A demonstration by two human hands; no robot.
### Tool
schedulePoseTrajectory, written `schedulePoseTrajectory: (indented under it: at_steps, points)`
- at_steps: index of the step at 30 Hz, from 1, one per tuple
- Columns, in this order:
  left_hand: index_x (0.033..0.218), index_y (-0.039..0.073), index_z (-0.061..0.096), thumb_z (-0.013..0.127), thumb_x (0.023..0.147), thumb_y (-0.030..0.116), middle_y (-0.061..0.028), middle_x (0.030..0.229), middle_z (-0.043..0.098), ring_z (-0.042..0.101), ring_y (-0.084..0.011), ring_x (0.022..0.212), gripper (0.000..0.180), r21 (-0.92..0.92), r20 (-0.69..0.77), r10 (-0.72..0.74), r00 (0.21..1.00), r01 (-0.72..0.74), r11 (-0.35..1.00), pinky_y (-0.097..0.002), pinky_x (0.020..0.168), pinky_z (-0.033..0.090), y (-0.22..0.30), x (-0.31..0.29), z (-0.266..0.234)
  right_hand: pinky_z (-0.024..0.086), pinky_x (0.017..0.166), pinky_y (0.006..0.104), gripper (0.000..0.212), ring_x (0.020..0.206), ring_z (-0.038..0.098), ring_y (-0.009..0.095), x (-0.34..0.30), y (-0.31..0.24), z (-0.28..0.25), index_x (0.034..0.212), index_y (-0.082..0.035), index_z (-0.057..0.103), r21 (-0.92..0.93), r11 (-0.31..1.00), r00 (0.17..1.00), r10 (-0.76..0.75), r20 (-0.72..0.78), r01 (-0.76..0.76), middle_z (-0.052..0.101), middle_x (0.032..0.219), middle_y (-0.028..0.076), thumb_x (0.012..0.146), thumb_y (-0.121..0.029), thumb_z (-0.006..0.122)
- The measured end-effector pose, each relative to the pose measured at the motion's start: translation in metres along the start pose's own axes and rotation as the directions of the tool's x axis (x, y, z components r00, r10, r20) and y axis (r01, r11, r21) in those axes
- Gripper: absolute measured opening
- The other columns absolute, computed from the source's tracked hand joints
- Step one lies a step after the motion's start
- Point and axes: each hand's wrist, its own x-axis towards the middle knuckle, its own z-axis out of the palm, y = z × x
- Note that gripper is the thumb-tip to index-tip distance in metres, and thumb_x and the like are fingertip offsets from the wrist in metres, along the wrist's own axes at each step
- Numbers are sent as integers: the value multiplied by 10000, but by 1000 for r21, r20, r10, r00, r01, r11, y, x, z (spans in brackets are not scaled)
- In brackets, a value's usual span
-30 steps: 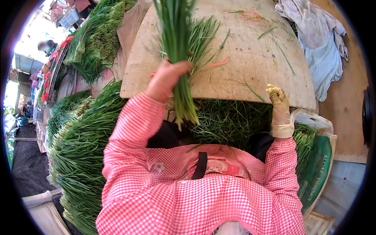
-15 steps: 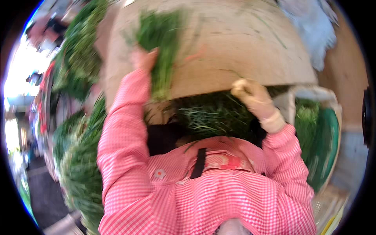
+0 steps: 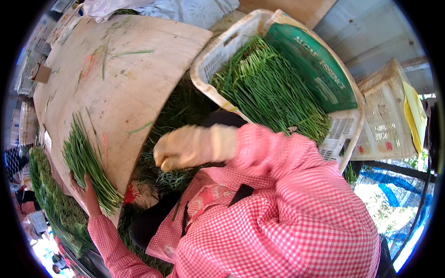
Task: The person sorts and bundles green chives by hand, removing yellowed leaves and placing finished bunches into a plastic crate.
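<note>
A bunch of green chives (image 3: 90,160) lies on the wooden board, its pale cut ends toward the board's near edge. My bare left hand (image 3: 86,193) is closed round the bunch's left side, thumb across the stalks. My right hand (image 3: 187,147), in a cream glove, is in the air beyond the board's edge, over loose dark green leaves (image 3: 178,104). Its fingers are curled in and blurred; whether they hold anything is hidden. A thin reddish strand (image 3: 105,148) lies beside the bunch on the board.
The wooden board (image 3: 153,51) bears stray leaves and another reddish strand (image 3: 87,65). A white plastic crate (image 3: 200,76) at the right holds many chives (image 3: 273,90) and a green lining sheet (image 3: 308,60). Another crate (image 3: 382,118) stands behind. More greens (image 3: 55,204) are piled at the left.
The view has swung to the right, bringing the crate of chives into full sight. The bunch, upright and blurred before, lies on the board. My right hand has moved away from the board's edge.
</note>
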Motion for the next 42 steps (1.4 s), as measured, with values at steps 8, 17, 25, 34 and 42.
schedulePoseTrajectory:
  at_steps: [8,17,25,34,42]
  points:
    - [1244,47,452,580,761,65,-169,1273,422,402,-351,1172,500,-120,176,394,902,-378,918,-427,974,335,113,-118,61,433,653,250,157,680,504,111,-319,52,-131,860,-53,580,-22,374,343,823,-452,-927,599,787,31,834,-207,571]
    - [1213,44,463,600,716,54,-197,1268,405,402,-358,1163,516,-295,333,369,868,-276,915,-431,976,330,130,-148,114,308,1019,310,922,1215,404,302,-394,71,30,1329,45,294,-117,-20,24,932,-363,-993,409,1308,222,684,-508,654]
    - [1179,27,476,596,714,53,-190,1226,446,432,-354,1128,481,-237,330,342,880,-274,932,-428,956,347,128,-156,111,395,943,388,865,1155,453,356,-369,95,60,1335,40,271,146,-154,-158,987,-16,-977,440,1262,250,764,-544,556]
    - [1166,13,467,576,717,13,-172,1191,464,446,-330,1112,462,-354,344,329,879,-203,913,-409,957,351,124,-177,121,406,926,369,991,1137,473,344,-370,102,65,1344,56,217,234,-202,-221,974,-54,-951,440,1257,259,693,-570,623]
    - [1155,14,472,593,710,4,-162,1190,472,443,-319,1123,461,-367,382,332,863,-188,911,-388,969,342,125,-185,123,359,945,372,907,1131,467,332,-367,72,12,1222,38,471,466,-29,121,949,289,-884,470,1245,233,663,-668,582]
